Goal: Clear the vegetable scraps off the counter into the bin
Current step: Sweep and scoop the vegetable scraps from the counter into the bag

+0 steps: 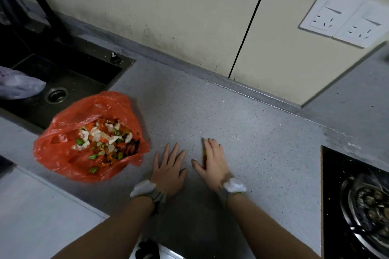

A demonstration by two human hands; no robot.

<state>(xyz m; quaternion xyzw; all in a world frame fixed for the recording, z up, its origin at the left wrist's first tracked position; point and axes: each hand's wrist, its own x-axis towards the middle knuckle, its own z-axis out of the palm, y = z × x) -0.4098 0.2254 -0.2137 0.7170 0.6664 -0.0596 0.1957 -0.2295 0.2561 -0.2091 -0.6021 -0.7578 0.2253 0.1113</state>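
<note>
Scraps (103, 143) fill the crumpled red plastic bag (63, 149) at nine o'clock; your flat, spread left hand (168, 167) and right hand (213, 163) flank one leftover orange sliver (203, 154).

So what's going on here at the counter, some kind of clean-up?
A person has both palms flat on the grey counter. The left hand lies next to a red bag that holds a heap of vegetable scraps. The right hand has a small orange scrap against its forefinger side, probably about to be swept toward the bag.
</note>
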